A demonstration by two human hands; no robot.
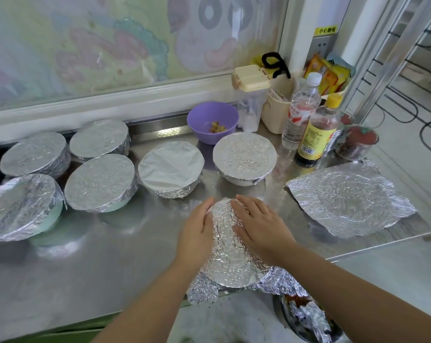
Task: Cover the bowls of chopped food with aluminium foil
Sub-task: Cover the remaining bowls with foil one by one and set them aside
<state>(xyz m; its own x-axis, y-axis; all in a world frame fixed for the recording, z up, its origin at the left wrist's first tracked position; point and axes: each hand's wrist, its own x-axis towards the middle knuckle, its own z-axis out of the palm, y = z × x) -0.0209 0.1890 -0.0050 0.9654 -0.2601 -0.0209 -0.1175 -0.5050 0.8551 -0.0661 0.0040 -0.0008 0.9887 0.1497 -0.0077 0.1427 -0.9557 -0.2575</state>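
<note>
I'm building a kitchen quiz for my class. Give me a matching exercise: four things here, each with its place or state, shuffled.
1 purple bowl
2 loose foil sheet
3 nearest bowl
4 yellow-capped bottle

a spread flat, far right
b uncovered, food scraps inside
c beside the clear bottle
d left hand and right hand press foil over it

Pairs: 1-b, 2-a, 3-d, 4-c

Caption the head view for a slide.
Left hand and right hand press a foil-wrapped bowl on the steel counter; six covered bowls behind, purple bowl uncovered.
</note>
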